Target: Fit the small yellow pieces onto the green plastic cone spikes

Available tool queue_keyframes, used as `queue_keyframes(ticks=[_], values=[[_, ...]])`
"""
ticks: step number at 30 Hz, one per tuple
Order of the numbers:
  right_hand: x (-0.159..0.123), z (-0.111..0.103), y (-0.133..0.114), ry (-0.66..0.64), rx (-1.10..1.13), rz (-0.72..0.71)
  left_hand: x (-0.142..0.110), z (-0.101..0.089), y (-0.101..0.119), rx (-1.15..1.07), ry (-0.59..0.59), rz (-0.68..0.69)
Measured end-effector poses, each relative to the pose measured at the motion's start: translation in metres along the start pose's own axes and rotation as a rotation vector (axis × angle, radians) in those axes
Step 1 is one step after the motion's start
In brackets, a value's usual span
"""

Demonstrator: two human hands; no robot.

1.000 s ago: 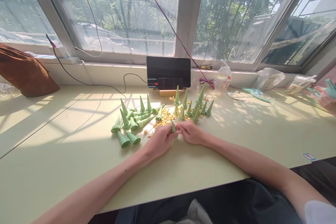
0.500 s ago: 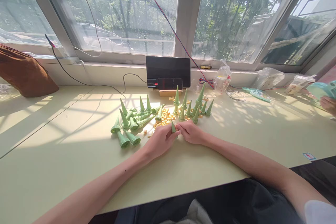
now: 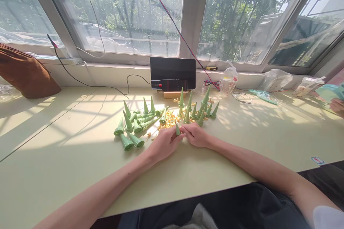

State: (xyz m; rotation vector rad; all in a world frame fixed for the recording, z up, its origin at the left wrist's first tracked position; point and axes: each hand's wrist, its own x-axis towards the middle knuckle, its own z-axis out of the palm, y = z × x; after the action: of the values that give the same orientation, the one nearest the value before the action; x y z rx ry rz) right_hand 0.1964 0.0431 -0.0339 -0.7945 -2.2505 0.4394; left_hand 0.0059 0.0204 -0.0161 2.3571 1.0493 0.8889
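Note:
My left hand is closed around a green plastic cone, whose pointed tip stands up between thumb and fingers. Right beside it, my right hand has its fingers pinched together against the cone's side. Whatever sits in that pinch is hidden by the fingers. Just beyond my hands lies a pile of small yellow pegs. Several loose green cones stand or lie to the left of the pile. To its right, more cones stand upright, with yellow pegs sticking out near some of them.
A black tablet leans at the back, a phone before it on a small stand. Cables run along the window side. A brown bag stands far left, plastic bags at the back right. Another person's hand holds something teal.
My hands and the cone have stayed almost in place. At the right edge, the other person's hand and a rounded teal object have shifted into clearer view.

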Motion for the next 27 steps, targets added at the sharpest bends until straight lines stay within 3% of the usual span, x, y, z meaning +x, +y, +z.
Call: queue_keyframes(ticks=[27], values=[[0.0005,-0.0009,-0.0022,-0.01,-0.009,0.011,0.0003,-0.0009,0.0011,-0.001,0.001,0.017]])
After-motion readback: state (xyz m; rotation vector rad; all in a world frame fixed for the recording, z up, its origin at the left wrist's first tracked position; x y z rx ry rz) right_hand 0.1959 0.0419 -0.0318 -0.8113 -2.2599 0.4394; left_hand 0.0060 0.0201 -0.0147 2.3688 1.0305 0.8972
